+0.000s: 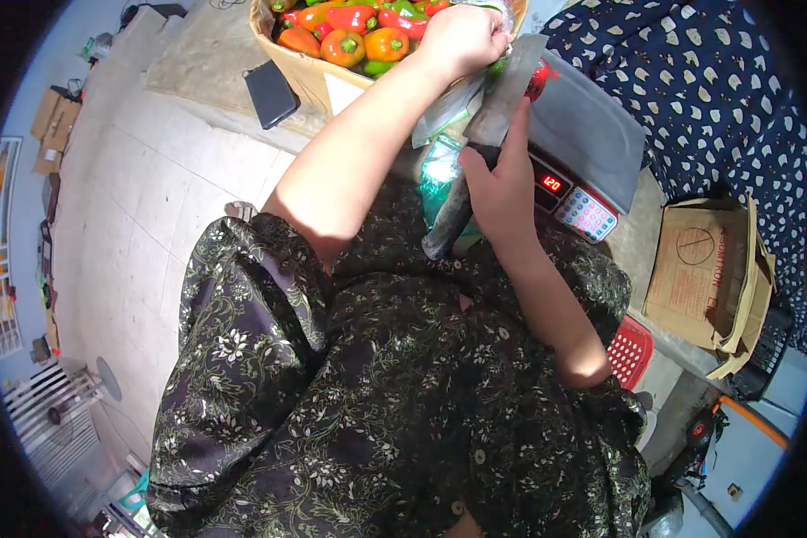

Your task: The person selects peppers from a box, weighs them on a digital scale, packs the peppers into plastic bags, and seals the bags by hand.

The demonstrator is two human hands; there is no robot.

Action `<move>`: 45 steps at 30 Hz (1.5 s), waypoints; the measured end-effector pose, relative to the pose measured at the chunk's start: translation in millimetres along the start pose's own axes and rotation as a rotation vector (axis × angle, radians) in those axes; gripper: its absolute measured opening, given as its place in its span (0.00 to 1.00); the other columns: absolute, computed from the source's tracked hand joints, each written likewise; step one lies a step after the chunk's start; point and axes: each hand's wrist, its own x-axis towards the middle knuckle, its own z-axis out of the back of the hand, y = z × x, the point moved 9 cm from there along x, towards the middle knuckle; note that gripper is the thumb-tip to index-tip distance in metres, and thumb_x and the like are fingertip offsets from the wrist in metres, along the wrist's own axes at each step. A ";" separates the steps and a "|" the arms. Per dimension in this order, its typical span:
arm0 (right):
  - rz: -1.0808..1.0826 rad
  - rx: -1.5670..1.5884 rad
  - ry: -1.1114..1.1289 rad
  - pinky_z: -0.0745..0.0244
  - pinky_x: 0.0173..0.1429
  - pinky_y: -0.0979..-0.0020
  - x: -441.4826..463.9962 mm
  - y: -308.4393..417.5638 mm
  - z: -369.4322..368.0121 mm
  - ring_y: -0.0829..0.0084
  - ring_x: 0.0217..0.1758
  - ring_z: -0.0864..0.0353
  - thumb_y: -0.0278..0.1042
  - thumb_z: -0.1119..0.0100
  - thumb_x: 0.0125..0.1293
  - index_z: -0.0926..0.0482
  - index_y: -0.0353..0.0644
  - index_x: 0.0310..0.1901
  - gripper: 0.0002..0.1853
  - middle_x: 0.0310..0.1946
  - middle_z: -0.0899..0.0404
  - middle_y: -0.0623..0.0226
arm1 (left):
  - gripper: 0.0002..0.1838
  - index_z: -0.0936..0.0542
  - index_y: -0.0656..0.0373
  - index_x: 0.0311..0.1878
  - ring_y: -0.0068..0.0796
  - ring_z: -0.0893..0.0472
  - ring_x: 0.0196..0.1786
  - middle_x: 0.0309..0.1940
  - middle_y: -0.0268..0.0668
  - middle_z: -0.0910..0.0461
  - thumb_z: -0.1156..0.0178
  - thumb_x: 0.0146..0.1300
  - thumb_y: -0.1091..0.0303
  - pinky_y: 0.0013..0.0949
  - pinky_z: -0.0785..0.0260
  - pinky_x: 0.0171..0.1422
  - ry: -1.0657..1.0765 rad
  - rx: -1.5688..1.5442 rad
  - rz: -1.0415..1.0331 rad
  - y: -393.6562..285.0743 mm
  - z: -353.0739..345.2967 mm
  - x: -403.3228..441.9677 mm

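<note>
My right hand (507,184) is closed around a large knife (508,94) with a wide grey blade and black handle. Its index finger lies stretched along the blade, which points up and away from me. Just above, my left hand (462,40) is closed at the edge of a basket (300,76) full of red, orange and green peppers (342,47). Clear plastic shows by its fingers, but what they grip is partly hidden. Behind the blade, something red and shiny (538,81) lies at the edge of a digital scale (592,125) reading 120.
A dark phone-like slab (272,94) lies left of the basket. Green plastic packaging (439,179) sits below the knife. An opened cardboard box (699,273) and a red perforated basket (630,354) stand at the right. Dark patterned cloth (672,72) hangs behind the scale.
</note>
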 end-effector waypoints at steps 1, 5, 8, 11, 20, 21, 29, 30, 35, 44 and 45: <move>-0.006 0.005 0.002 0.29 0.40 0.67 0.7 1.3 -1.3 0.68 0.31 0.25 0.32 0.46 0.57 0.65 0.27 0.69 0.46 0.34 0.25 0.52 | 0.11 0.21 0.57 0.25 0.49 0.21 0.30 0.24 0.47 0.21 0.47 0.55 0.61 0.47 0.28 0.37 0.001 -0.001 -0.002 1.7 0.7 -0.9; -0.037 -0.015 0.007 0.28 0.43 0.66 2.3 3.7 -2.1 0.65 0.34 0.24 0.31 0.47 0.57 0.66 0.27 0.69 0.46 0.37 0.24 0.48 | 0.11 0.21 0.57 0.25 0.49 0.21 0.30 0.24 0.48 0.21 0.46 0.55 0.61 0.46 0.28 0.37 0.018 -0.033 0.003 0.1 -1.3 -0.8; -0.034 -0.011 0.008 0.28 0.45 0.65 3.8 3.1 -7.6 0.62 0.37 0.22 0.31 0.48 0.57 0.66 0.27 0.69 0.46 0.40 0.24 0.44 | 0.11 0.21 0.57 0.25 0.49 0.21 0.30 0.24 0.48 0.21 0.46 0.55 0.61 0.46 0.28 0.37 -0.033 -0.036 -0.010 0.2 3.5 -3.3; -0.070 0.020 0.044 0.30 0.49 0.65 5.3 2.2 -9.8 0.59 0.42 0.23 0.30 0.48 0.57 0.66 0.26 0.69 0.45 0.45 0.26 0.41 | 0.11 0.21 0.57 0.26 0.50 0.21 0.30 0.24 0.48 0.21 0.45 0.55 0.61 0.46 0.29 0.37 0.028 -0.029 0.024 2.1 -2.3 -1.4; 0.055 -0.208 0.039 0.28 0.44 0.58 43.3 -19.6 -8.0 0.48 0.37 0.22 0.32 0.47 0.54 0.68 0.24 0.67 0.47 0.34 0.25 0.38 | 0.11 0.21 0.59 0.26 0.52 0.21 0.31 0.24 0.50 0.22 0.46 0.56 0.62 0.48 0.29 0.37 -0.038 -0.005 0.004 -4.0 3.0 -1.9; 0.093 -0.243 0.020 0.28 0.44 0.57 47.8 -19.1 -9.0 0.47 0.36 0.22 0.32 0.47 0.54 0.68 0.24 0.67 0.48 0.34 0.25 0.38 | 0.11 0.21 0.59 0.26 0.52 0.21 0.31 0.24 0.51 0.22 0.46 0.56 0.62 0.48 0.29 0.37 -0.047 -0.039 0.007 -5.6 4.8 -2.5; 0.130 -0.227 0.067 0.28 0.46 0.59 33.7 -25.1 -4.4 0.46 0.37 0.22 0.34 0.46 0.54 0.69 0.24 0.67 0.49 0.33 0.26 0.36 | 0.12 0.22 0.61 0.25 0.52 0.21 0.30 0.23 0.51 0.22 0.45 0.56 0.62 0.48 0.29 0.37 -0.052 -0.012 0.017 -6.5 -2.3 -3.1; 0.126 -0.219 0.079 0.28 0.46 0.60 31.5 -26.1 -3.2 0.47 0.37 0.22 0.34 0.46 0.54 0.69 0.24 0.67 0.49 0.34 0.26 0.35 | 0.12 0.22 0.61 0.25 0.52 0.21 0.30 0.24 0.51 0.22 0.45 0.56 0.62 0.48 0.29 0.37 -0.050 -0.013 0.025 -5.9 -2.1 -3.2; -0.019 -0.125 0.150 0.27 0.49 0.62 33.5 -28.4 -2.5 0.50 0.39 0.21 0.35 0.44 0.55 0.67 0.25 0.68 0.49 0.41 0.25 0.38 | 0.11 0.22 0.61 0.28 0.53 0.22 0.32 0.26 0.52 0.22 0.46 0.57 0.62 0.48 0.29 0.39 -0.089 -0.065 0.095 -1.3 4.6 -6.1; -0.280 0.007 -0.253 0.30 0.31 0.81 -18.4 -132.6 200.4 0.82 0.26 0.26 0.26 0.44 0.62 0.40 0.34 0.65 0.29 0.33 0.21 0.66 | 0.09 0.22 0.58 0.34 0.51 0.21 0.40 0.32 0.50 0.21 0.50 0.59 0.65 0.47 0.30 0.46 -0.142 -0.064 0.107 0.7 9.9 -7.4; -0.325 -0.036 -0.342 0.31 0.31 0.82 -31.1 -155.7 233.9 0.84 0.26 0.27 0.27 0.43 0.62 0.38 0.33 0.64 0.29 0.33 0.21 0.68 | 0.09 0.22 0.58 0.35 0.51 0.21 0.39 0.32 0.50 0.21 0.50 0.59 0.65 0.47 0.30 0.46 -0.128 -0.055 0.112 -0.4 11.8 -7.2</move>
